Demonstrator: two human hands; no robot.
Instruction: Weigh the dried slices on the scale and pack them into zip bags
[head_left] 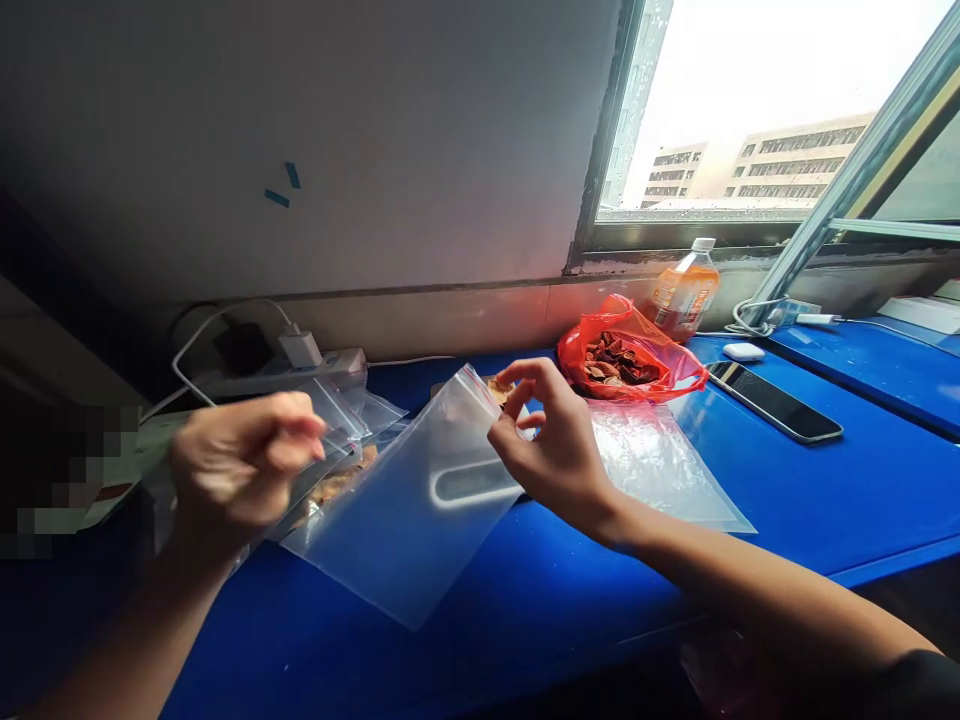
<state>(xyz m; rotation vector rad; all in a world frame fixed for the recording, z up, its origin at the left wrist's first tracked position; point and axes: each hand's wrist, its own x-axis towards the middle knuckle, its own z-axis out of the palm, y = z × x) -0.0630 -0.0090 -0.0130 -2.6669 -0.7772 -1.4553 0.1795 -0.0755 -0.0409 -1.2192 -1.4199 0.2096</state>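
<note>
Plastic bag up in the right hand

Part way along, by the look. Brown bits already bagged on the left. Nothing plain to see inside the held bag. Lots of dry brown pieces left in the red bag, and a clear bag flat in front of it.

Held bag in the middle, over the blue table, between both hands. Zip end up and to the right, away from the body. Long way on a slant, from the zip end down to the near left.

Right thumb and fingers pinched, as it seems, on the edge by the zip. Left hand curled tight, apart from the bag; too blurry to tell about anything inside it.
</note>
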